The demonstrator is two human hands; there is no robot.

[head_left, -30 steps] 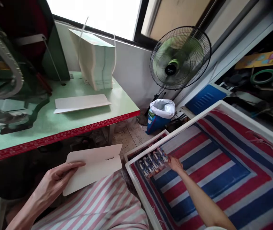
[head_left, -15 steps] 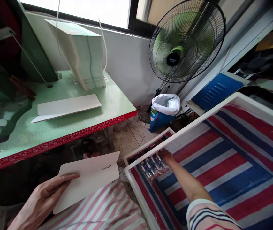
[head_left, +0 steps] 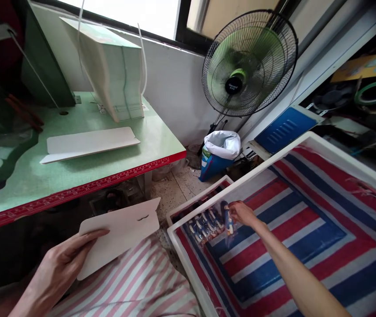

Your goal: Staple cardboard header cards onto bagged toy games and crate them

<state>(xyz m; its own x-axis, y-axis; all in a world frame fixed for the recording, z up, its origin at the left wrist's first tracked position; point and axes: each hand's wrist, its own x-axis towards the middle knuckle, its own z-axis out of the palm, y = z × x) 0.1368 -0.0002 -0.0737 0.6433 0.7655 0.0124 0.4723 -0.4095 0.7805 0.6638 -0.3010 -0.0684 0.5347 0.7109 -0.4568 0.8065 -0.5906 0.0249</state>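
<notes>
Green table [head_left: 85, 176]: far left, red ruler strip along its near edge; a flat white card [head_left: 89, 143] lies on it, and a tall stack of sheets [head_left: 115, 75] stands beyond that, by the window.
Left hand [head_left: 64, 259]: near left, above the striped lap; fingers spread flat over the near end of a folded white card sleeve [head_left: 120, 233], thumb beneath, grasping it.
Card sleeve: held tilted, its far end pointing right toward the tray.
White-framed tray [head_left: 309, 143]: right half of the scene, lined with red, white and blue striped sheeting.
Row of small packets [head_left: 202, 222]: lies in the near left corner of the tray, side by side.
Right hand [head_left: 242, 213]: reaches into that corner; fingers pinched on one blue-and-white packet [head_left: 228, 220], lifted just right of the row.
Blue bag [head_left: 219, 154]: on the floor beyond the tray, white liner at its mouth.
Fan [head_left: 249, 64]: far centre right, against the wall, green blades behind a black cage.
</notes>
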